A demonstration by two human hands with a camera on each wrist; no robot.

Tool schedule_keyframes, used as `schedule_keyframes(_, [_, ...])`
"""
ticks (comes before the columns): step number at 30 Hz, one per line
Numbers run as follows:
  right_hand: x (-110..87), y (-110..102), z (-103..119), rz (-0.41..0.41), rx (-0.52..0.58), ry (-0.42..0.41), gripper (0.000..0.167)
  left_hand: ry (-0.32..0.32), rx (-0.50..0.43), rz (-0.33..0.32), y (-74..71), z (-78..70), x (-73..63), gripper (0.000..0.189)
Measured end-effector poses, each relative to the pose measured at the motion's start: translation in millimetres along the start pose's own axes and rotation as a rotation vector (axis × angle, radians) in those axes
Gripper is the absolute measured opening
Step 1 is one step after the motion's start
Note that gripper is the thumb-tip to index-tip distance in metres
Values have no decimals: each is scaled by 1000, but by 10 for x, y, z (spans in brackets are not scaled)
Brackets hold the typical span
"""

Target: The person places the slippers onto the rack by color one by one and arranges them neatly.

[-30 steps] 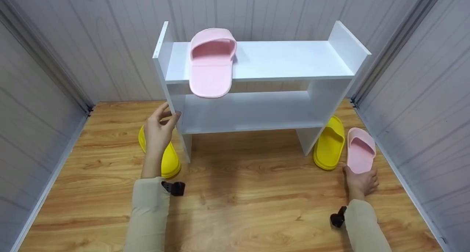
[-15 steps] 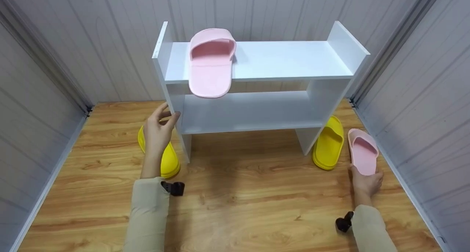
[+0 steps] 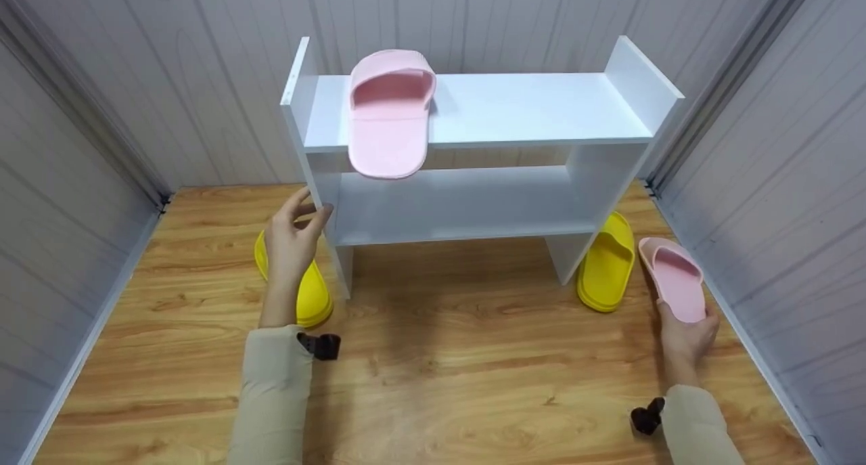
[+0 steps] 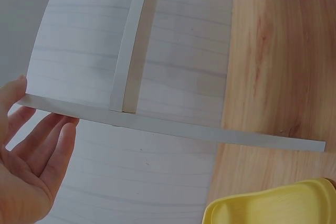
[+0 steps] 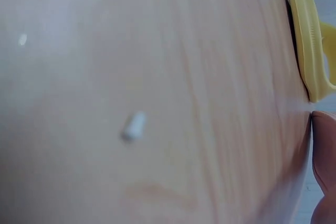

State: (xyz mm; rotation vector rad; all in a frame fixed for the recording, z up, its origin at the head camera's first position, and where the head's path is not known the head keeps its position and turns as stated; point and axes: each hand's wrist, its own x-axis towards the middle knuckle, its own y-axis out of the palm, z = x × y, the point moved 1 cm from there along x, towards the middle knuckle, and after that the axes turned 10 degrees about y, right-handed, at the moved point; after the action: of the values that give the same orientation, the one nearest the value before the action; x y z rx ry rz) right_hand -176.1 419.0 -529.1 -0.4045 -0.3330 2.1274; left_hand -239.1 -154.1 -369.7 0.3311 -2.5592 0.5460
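Note:
My left hand (image 3: 291, 248) pinches the front edge of the left side panel of a white two-tier shoe rack (image 3: 467, 208). In the left wrist view, thumb and fingers lie on either side of that panel (image 4: 173, 129). Low at the right, my right hand (image 3: 689, 340) grips the heel end of a pink slipper (image 3: 682, 285), whose toe strap points toward the back wall. The right wrist view shows only part of this hand (image 5: 325, 150), at its right edge. Another pink slipper (image 3: 389, 143) rests on the rack's top shelf, left of centre, its heel overhanging the front edge.
One yellow slipper (image 3: 604, 275) stands on the wooden floor (image 3: 460, 384) beside the rack's right panel. A second yellow slipper (image 3: 314, 299) lies left of the rack, partly behind my left arm. Panelled walls (image 3: 778, 214) enclose both sides and the back.
My right hand and the pink slipper in it have shifted a little to the right, away from the yellow slipper, and the slipper has turned slightly. My left hand stays on the rack.

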Motion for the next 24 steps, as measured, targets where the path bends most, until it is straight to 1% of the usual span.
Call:
schedule_keyframes(5, [-9, -8, 37, -32, -21, -61, 80, -2, 3, -2, 1, 15, 3, 39])
schedule_keyframes(7, [-17, -15, 42, -43, -31, -72, 80, -9, 2, -1, 0, 18, 2, 40])
schedule_keyframes(13, [-38, -66, 92, -27, -12, -70, 79, -8, -12, -6, 2, 16, 1, 39])
schedule_keyframes(17, [-45, -89, 151, -20, -9, -91, 79, 8, -20, -10, 1, 20, 2, 38])
schedule_keyframes(24, [-72, -112, 321, -25, 11, -136, 77, 3, -6, -6, -1, -7, -6, 39])
